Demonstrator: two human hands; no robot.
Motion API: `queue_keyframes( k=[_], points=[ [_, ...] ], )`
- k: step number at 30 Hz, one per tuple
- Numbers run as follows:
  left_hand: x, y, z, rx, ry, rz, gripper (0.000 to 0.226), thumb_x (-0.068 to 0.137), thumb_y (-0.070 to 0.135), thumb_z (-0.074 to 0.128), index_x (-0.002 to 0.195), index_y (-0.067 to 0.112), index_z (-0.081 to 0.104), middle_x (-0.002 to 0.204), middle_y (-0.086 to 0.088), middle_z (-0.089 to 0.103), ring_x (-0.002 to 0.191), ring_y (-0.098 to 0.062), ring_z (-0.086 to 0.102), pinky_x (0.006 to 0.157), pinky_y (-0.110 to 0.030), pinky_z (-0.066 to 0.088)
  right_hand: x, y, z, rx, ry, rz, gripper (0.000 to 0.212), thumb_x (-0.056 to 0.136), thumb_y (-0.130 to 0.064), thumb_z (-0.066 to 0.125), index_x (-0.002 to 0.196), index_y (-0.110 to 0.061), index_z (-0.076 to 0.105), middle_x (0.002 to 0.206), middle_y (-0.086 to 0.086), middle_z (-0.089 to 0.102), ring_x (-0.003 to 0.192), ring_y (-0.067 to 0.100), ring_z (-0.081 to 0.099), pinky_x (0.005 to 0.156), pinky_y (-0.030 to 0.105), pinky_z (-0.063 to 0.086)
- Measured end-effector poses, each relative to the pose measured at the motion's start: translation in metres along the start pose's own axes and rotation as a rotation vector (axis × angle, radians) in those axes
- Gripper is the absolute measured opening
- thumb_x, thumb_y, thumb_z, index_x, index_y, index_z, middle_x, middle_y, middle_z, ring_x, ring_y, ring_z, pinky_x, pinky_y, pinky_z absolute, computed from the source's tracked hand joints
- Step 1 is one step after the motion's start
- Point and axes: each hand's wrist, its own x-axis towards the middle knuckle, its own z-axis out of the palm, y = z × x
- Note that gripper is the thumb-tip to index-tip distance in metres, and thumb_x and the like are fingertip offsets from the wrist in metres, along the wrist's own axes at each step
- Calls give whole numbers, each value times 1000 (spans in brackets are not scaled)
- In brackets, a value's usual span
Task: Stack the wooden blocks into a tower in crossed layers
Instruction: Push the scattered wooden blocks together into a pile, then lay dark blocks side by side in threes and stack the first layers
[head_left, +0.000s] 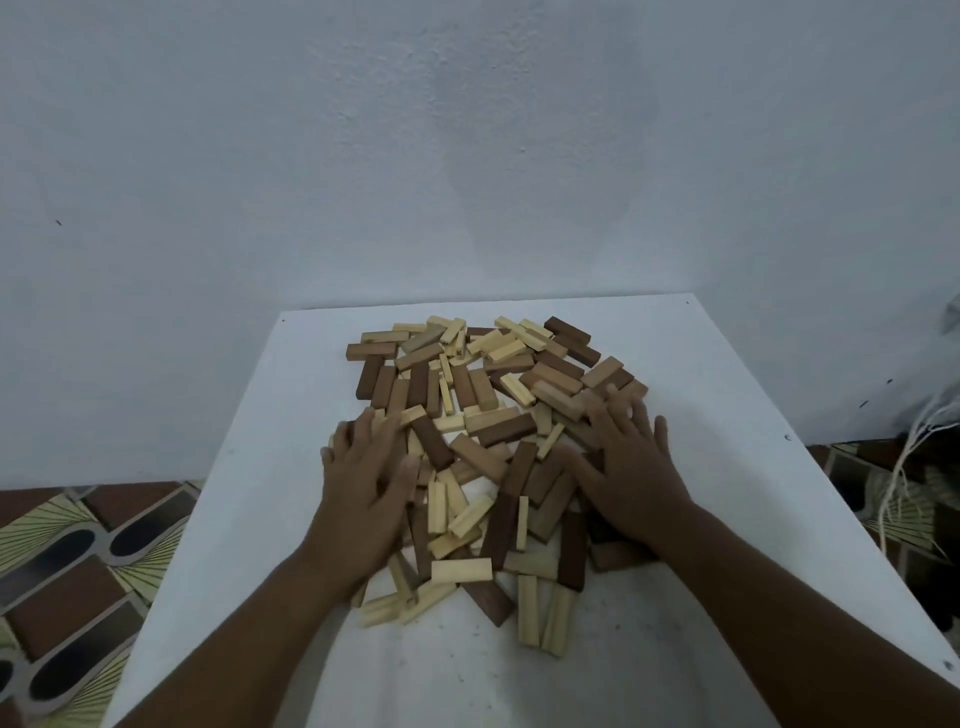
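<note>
White counter stands by a plain wall, with patterned floor beside it. Wooden blocks lie in a messy pile on it, no tower yet. Left hand and right hand rest flat on the pile, fingers spread, holding nothing. A hard push could knock blocks off the edge.

Blocks heaped on table, left hand and right hand resting on the heap's sides

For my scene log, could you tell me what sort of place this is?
Probably a room at home, not a workshop: a plain white table against a bare painted wall, on patterned floor tiles, with wooden blocks spread for play.
</note>
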Motion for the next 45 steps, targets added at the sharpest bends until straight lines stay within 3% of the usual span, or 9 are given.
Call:
queue_keyframes(
  k=[4,8,13,19,23,27,32,38,45],
  points=[
    [-36,2,-16,-14,-49,142,64,90,69,28,150,50,16,161,20,2,147,2,-17,121,-45,-6,-45,-11,-12,-71,-10,-168,84,84,-80,21,154,-33,7,164,-2,-2,149,27,-15,120,49,-5],
    [-65,9,1,228,-142,215,72,90,75,23,155,44,12,163,16,-14,146,-8,-28,120,-43,-7,-92,-38,0,-205,-129,-272,81,85,-81,7,153,-38,0,161,-3,-19,144,26,-30,117,55,-12],
    [-60,21,23,291,-9,183,64,95,59,17,152,32,32,164,3,13,151,-16,-6,117,-37,2,-90,-51,27,-218,-91,-216,75,91,-73,3,154,-32,12,164,3,6,149,34,-10,116,63,1],
    [-58,25,16,175,3,189,65,94,66,25,152,38,29,162,14,9,152,-10,-9,118,-39,-18,-86,-47,8,150,-9,-250,62,98,-58,17,153,-29,17,162,-5,11,151,18,-2,122,42,6],
    [-54,47,15,8,142,300,31,95,36,53,123,29,64,133,11,59,139,-10,40,121,-40,17,-76,0,-7,219,306,-212,27,96,-18,52,121,-19,61,119,0,64,112,19,57,91,32,50],
    [-39,82,27,-36,188,429,14,91,21,59,95,24,72,93,16,70,91,0,62,92,-44,52,-56,41,-14,133,291,-221,27,89,-5,60,112,-16,66,101,0,64,93,23,56,86,41,50],
    [-12,111,64,103,0,494,16,93,29,59,102,27,72,94,17,68,89,-4,56,86,-38,47,-56,67,-23,90,156,-162,42,86,-19,69,127,-23,64,134,-1,56,124,25,47,104,37,41],
    [-3,137,110,431,-102,410,31,92,50,39,102,35,63,120,18,46,112,-16,34,92,-41,30,-65,101,-26,7,207,-125,34,94,-20,57,126,-22,64,133,-8,57,124,16,44,99,28,42],
    [-3,161,147,361,-60,462,31,86,56,42,97,39,65,112,20,54,115,-11,42,92,-39,28,-85,132,-24,17,379,-72,23,86,-10,69,108,-13,74,113,0,69,107,20,59,86,24,45]
  ],
)
